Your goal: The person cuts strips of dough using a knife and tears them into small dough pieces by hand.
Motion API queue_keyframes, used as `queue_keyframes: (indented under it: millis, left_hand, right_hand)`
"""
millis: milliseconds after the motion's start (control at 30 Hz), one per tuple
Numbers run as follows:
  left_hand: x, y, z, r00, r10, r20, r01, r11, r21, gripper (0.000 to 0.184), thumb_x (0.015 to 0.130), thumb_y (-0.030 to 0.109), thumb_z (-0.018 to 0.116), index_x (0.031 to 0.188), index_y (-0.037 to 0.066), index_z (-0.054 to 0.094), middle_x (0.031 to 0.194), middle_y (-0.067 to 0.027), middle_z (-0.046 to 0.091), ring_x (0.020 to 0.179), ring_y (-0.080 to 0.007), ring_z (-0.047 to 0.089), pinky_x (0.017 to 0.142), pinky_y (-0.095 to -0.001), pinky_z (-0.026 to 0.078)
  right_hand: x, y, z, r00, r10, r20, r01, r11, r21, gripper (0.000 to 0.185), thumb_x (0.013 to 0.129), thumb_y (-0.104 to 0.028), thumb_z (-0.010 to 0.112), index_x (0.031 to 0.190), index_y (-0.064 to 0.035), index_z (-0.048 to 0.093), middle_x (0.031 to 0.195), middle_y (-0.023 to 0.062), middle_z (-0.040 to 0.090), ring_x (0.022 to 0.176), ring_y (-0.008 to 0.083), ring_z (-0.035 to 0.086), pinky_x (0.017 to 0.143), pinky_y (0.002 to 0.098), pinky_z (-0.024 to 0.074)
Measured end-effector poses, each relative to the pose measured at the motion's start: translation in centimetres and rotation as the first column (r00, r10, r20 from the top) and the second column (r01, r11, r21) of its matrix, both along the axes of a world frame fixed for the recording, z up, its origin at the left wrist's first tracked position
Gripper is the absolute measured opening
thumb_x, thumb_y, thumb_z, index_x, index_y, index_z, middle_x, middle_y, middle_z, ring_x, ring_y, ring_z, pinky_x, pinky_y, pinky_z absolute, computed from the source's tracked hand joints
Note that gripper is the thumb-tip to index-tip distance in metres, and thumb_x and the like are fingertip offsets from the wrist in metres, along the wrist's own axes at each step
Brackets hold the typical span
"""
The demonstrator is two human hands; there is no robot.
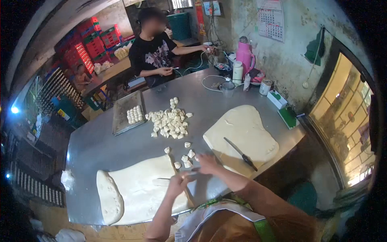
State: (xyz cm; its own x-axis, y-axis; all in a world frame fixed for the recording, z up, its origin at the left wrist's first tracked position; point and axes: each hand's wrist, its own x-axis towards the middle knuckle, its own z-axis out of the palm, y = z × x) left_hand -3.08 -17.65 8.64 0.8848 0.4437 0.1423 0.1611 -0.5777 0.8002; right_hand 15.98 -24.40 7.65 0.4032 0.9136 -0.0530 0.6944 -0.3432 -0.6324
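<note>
Head view: the large dough slab (143, 187) is spread on the metal table (96, 141), its cut edge reached by the curled left hand (180, 182); whether anything is gripped there cannot be told. The right hand (207, 163) is held loosely open beside small dough pieces (186, 161). A knife (242, 155) is laid across the second slab (246, 125). More pieces are heaped near a tray (121, 111) of dough balls (134, 114).
</note>
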Motion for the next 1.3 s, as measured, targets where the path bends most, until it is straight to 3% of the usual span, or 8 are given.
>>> queue_keyframes:
  millis: [233,367,500,600,767,1000,1100,1300]
  left_hand:
    - [1.9,0.6,-1.4,0.868,0.15,0.473,-0.369,0.833,0.413,0.035,0.088,-0.004,0.051,0.122,-0.002,0.059,0.089,-0.0146,0.071,0.084,-0.0333,0.07,0.073,-0.039,0.055]
    - [1.1,1.2,-2.9,0.932,0.355,0.071,-0.325,0.906,-0.27,0.039,0.087,-0.006,0.052,0.124,0.001,0.058,0.088,-0.0105,0.071,0.082,-0.0316,0.07,0.072,-0.0385,0.055]
    - [1.3,-0.8,-2.3,0.895,0.188,-0.403,0.02,0.889,0.458,0.04,0.087,-0.006,0.053,0.126,0.002,0.059,0.081,-0.0089,0.068,0.076,-0.0331,0.068,0.07,-0.0377,0.054]
    - [0.0,-1.9,0.5,0.984,0.175,0.018,-0.174,0.983,-0.05,0.038,0.084,-0.003,0.054,0.121,0.002,0.06,0.078,-0.0137,0.067,0.073,-0.0358,0.067,0.073,-0.0393,0.055]
    - [1.4,1.6,-2.8,0.885,0.309,0.348,-0.416,0.86,0.296,0.032,0.084,-0.002,0.053,0.114,0.001,0.063,0.077,-0.0143,0.068,0.073,-0.0345,0.067,0.073,-0.0416,0.054]
    - [-0.7,2.9,-3.4,0.945,0.206,-0.253,-0.238,0.966,-0.104,0.043,0.082,-0.003,0.059,0.125,0.002,0.06,0.104,-0.0187,0.066,0.098,-0.0314,0.066,0.081,-0.0381,0.052]
    - [-2.0,1.1,-0.7,0.985,0.0,-0.171,-0.003,1.0,-0.02,0.048,0.082,-0.003,0.058,0.129,0.002,0.056,0.105,-0.0193,0.066,0.099,-0.0307,0.066,0.082,-0.0386,0.052]
    - [-3.3,3.2,0.0,0.978,0.186,-0.092,-0.201,0.96,-0.197,0.043,0.084,-0.001,0.057,0.127,0.0,0.057,0.097,-0.0201,0.069,0.093,-0.0309,0.069,0.08,-0.0393,0.053]
  right_hand:
    - [-3.3,0.0,0.6,0.876,0.457,-0.155,-0.425,0.882,0.203,0.047,0.082,-0.039,0.068,0.114,-0.005,0.062,0.109,0.0168,0.066,0.096,0.035,0.066,0.083,0.0463,0.0517]
    - [-2.0,1.7,0.4,0.913,0.37,-0.172,-0.299,0.893,0.335,0.045,0.083,-0.037,0.067,0.115,-0.0058,0.061,0.114,0.017,0.064,0.099,0.0348,0.064,0.084,0.0462,0.051]
    - [0.7,2.7,-2.1,0.986,0.166,-0.035,-0.166,0.986,0.0,0.038,0.086,-0.035,0.065,0.113,-0.0077,0.063,0.112,0.0174,0.063,0.101,0.0344,0.063,0.085,0.0457,0.05]
    - [1.1,2.9,-5.6,0.995,0.048,0.089,-0.046,0.999,-0.02,0.046,0.085,-0.041,0.067,0.115,-0.0065,0.062,0.107,0.0167,0.064,0.096,0.0359,0.064,0.084,0.0454,0.0512]
    - [-1.5,3.4,-4.1,0.929,0.361,0.078,-0.358,0.829,0.429,0.045,0.086,-0.043,0.066,0.111,-0.0063,0.063,0.102,0.019,0.064,0.095,0.0361,0.064,0.083,0.0464,0.0511]
    - [-4.5,2.6,0.8,0.94,0.301,-0.163,-0.225,0.902,0.368,0.046,0.084,-0.04,0.069,0.111,-0.004,0.062,0.102,0.0196,0.064,0.098,0.0348,0.064,0.084,0.0445,0.0504]
    - [-2.8,3.2,-0.2,0.995,0.094,0.032,-0.092,0.993,-0.073,0.041,0.084,-0.037,0.07,0.104,-0.0023,0.06,0.097,0.0189,0.066,0.094,0.0347,0.065,0.08,0.043,0.0509]
    - [-5.6,1.5,-3.0,0.968,0.04,0.248,-0.099,0.969,0.228,0.039,0.082,-0.037,0.071,0.098,-0.0028,0.06,0.093,0.0186,0.067,0.088,0.0354,0.066,0.074,0.0432,0.0512]
